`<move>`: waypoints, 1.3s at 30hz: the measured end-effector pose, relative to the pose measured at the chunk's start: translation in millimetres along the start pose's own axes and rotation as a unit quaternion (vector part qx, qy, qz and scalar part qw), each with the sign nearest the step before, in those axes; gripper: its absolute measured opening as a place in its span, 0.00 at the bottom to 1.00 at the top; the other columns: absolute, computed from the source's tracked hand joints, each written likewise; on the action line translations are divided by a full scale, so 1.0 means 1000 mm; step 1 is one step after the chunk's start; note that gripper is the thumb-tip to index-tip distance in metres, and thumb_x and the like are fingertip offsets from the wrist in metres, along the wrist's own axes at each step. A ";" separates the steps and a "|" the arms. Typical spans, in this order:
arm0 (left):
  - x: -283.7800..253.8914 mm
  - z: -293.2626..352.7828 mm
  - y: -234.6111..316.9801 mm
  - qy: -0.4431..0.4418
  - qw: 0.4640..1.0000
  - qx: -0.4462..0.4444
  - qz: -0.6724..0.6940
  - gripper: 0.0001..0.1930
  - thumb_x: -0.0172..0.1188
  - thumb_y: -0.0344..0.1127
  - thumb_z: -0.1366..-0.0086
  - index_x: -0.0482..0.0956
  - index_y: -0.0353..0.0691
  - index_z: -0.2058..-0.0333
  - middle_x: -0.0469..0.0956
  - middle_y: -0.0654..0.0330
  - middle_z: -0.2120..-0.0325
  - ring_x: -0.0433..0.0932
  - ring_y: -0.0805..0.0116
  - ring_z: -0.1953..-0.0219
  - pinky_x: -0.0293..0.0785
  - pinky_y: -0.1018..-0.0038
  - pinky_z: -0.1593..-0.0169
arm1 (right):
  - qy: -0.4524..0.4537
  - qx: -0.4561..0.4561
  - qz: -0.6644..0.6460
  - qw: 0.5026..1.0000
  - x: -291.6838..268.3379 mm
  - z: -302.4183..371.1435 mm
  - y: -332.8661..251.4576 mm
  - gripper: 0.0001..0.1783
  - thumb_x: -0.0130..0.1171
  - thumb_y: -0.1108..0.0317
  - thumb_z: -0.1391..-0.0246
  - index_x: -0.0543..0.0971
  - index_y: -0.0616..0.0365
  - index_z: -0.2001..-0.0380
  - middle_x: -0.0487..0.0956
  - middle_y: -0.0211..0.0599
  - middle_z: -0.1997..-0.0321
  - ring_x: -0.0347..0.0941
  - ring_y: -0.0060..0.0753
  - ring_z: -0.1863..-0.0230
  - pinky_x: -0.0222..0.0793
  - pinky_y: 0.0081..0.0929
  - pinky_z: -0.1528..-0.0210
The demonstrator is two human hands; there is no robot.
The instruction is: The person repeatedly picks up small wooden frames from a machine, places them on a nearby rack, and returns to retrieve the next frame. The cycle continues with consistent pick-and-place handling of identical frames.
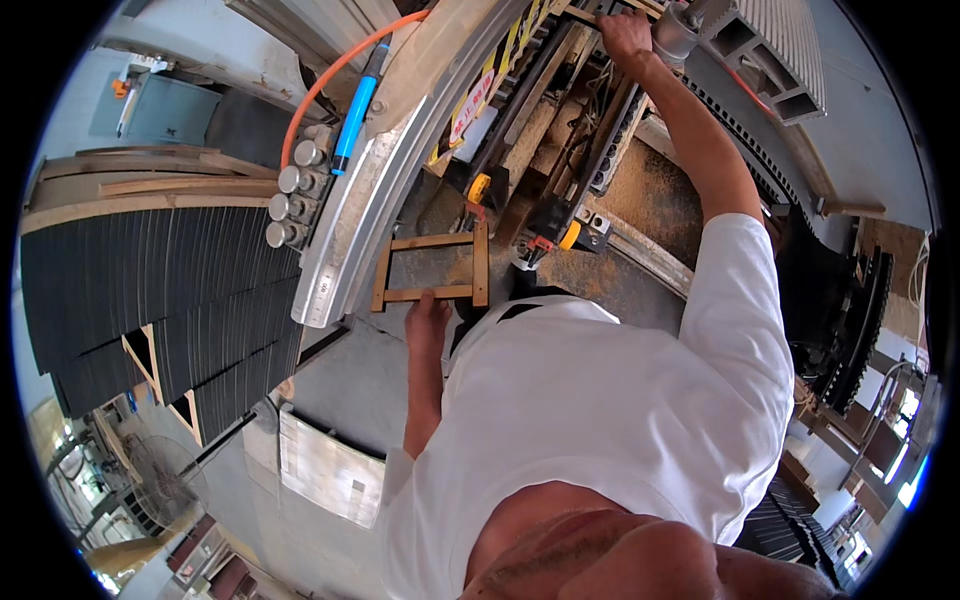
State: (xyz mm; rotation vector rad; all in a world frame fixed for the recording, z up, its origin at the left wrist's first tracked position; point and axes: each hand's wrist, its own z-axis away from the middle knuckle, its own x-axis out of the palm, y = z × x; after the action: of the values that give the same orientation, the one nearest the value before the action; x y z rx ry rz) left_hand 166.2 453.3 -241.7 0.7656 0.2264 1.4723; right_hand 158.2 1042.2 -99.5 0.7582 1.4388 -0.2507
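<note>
My left hand (428,318) is closed on the near bar of a small rectangular wooden frame (480,265), which hangs level beside the machine. The frame has two longer side pieces joined by two crossbars, with an open middle. Far out at the top, my right hand (627,38) reaches over the machine (545,130). Its fingers curl down at light wooden strips (582,13) near the picture's edge; what lies under the fingers is partly hidden.
A long metal rail (375,190) with a blue air gun (360,115) and an orange hose (330,75) runs to the left. Beyond it stand stacked dark slats (150,280). Sawdust (650,210) covers the machine bed. A ribbed metal profile (765,55) stands at upper right.
</note>
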 end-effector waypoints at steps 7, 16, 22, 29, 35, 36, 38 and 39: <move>0.008 0.000 -0.009 0.033 0.999 0.010 -0.004 0.14 0.63 0.42 0.39 0.74 0.37 0.63 0.75 0.62 0.72 0.75 0.70 0.69 0.74 0.73 0.63 | 0.114 -0.043 0.037 0.992 0.027 -0.005 0.018 0.14 0.52 0.73 0.50 0.81 0.47 0.61 0.82 0.41 0.69 0.75 0.44 0.57 0.63 0.43 0.52; 0.003 0.004 -0.017 0.085 0.996 0.023 -0.007 0.14 0.65 0.41 0.41 0.74 0.38 0.65 0.75 0.62 0.71 0.76 0.70 0.69 0.76 0.73 0.64 | 0.194 -0.061 0.010 0.979 0.049 -0.014 0.018 0.08 0.55 0.72 0.49 0.81 0.49 0.68 0.80 0.44 0.71 0.77 0.51 0.65 0.74 0.50 0.62; -0.002 0.016 -0.014 0.088 0.995 0.041 -0.023 0.12 0.63 0.40 0.39 0.74 0.39 0.64 0.75 0.64 0.72 0.76 0.72 0.69 0.76 0.73 0.63 | 0.156 -0.032 -0.002 0.987 0.053 -0.014 0.024 0.06 0.56 0.69 0.48 0.81 0.48 0.69 0.80 0.42 0.71 0.75 0.51 0.61 0.69 0.53 0.61; -0.033 0.041 -0.005 0.093 0.988 0.107 -0.051 0.11 0.62 0.40 0.38 0.75 0.38 0.65 0.75 0.64 0.71 0.76 0.74 0.69 0.76 0.74 0.64 | 0.048 0.018 -0.009 0.999 0.023 -0.012 0.006 0.10 0.48 0.72 0.46 0.79 0.51 0.64 0.81 0.42 0.63 0.76 0.48 0.56 0.65 0.50 0.48; -0.080 0.096 0.045 0.054 0.959 0.265 -0.086 0.13 0.57 0.39 0.34 0.77 0.35 0.58 0.78 0.61 0.65 0.77 0.72 0.62 0.77 0.73 0.60 | 0.163 0.038 -0.115 0.979 -0.028 0.020 -0.028 0.16 0.55 0.65 0.46 0.77 0.51 0.53 0.80 0.45 0.56 0.77 0.50 0.56 0.72 0.46 0.57; -0.095 0.108 0.061 0.054 0.954 0.286 -0.077 0.13 0.57 0.37 0.34 0.77 0.34 0.56 0.78 0.61 0.64 0.77 0.72 0.62 0.77 0.72 0.58 | 0.260 -0.015 -0.182 0.948 -0.037 0.035 -0.033 0.21 0.57 0.64 0.47 0.75 0.51 0.48 0.79 0.47 0.57 0.77 0.50 0.57 0.72 0.44 0.55; -0.120 0.135 0.089 0.044 0.944 0.321 -0.067 0.13 0.56 0.34 0.33 0.77 0.33 0.54 0.79 0.60 0.63 0.78 0.71 0.61 0.77 0.72 0.56 | 0.291 -0.039 -0.306 0.906 -0.081 0.078 -0.083 0.20 0.58 0.65 0.45 0.76 0.55 0.48 0.79 0.48 0.56 0.77 0.46 0.58 0.73 0.37 0.55; -0.137 0.149 0.101 0.042 0.933 0.350 -0.072 0.13 0.55 0.34 0.34 0.77 0.34 0.54 0.80 0.61 0.63 0.78 0.72 0.61 0.77 0.72 0.56 | 0.281 -0.045 -0.395 0.873 -0.107 0.109 -0.115 0.18 0.58 0.66 0.44 0.77 0.58 0.50 0.79 0.47 0.55 0.77 0.44 0.58 0.73 0.35 0.55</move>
State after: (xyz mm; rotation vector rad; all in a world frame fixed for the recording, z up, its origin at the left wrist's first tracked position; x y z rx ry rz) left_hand 153.6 267.4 -113.3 1.2239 0.8885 1.2800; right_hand 161.6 860.7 -40.1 0.1090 2.2664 -0.6167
